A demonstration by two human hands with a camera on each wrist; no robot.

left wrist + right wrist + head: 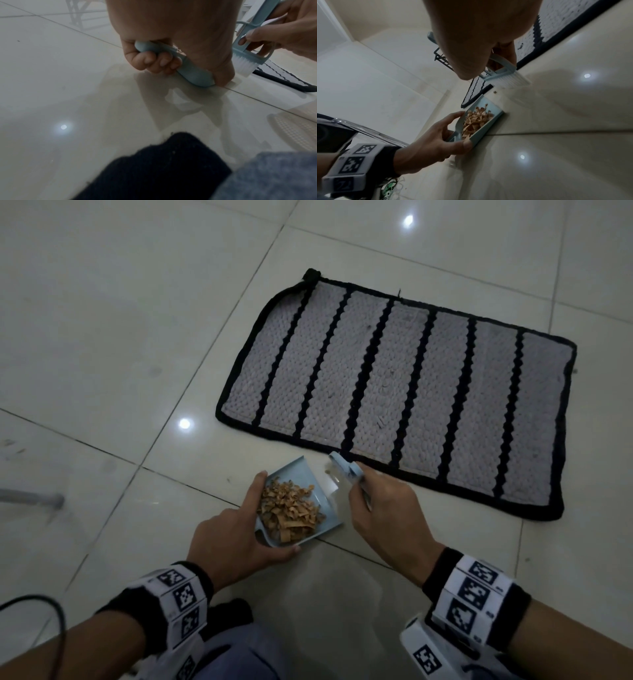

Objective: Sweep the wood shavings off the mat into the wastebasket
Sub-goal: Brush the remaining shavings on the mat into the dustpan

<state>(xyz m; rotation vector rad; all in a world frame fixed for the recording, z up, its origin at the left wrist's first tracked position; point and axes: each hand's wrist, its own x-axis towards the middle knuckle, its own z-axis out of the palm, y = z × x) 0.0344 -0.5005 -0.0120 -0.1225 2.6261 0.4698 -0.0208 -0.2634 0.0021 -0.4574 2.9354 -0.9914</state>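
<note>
Both my hands were busy: left hand [236,534] curled round the dustpan [301,474] of shavings [291,510], right hand [383,508] gripping the brush [346,469] beside the mat [411,392].

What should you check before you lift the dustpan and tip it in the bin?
1. Left hand grips the dustpan by its handle: ok.
2. Wood shavings sit piled inside the dustpan: ok.
3. Mat looks free of shavings: ok.
4. Floor swept clean: not ok, one small bit lies near the dustpan's front edge.
5. Right hand holds the brush, bristles by that bit: ok.
6. Wastebasket location: cannot tell, none is clearly in view.
</note>
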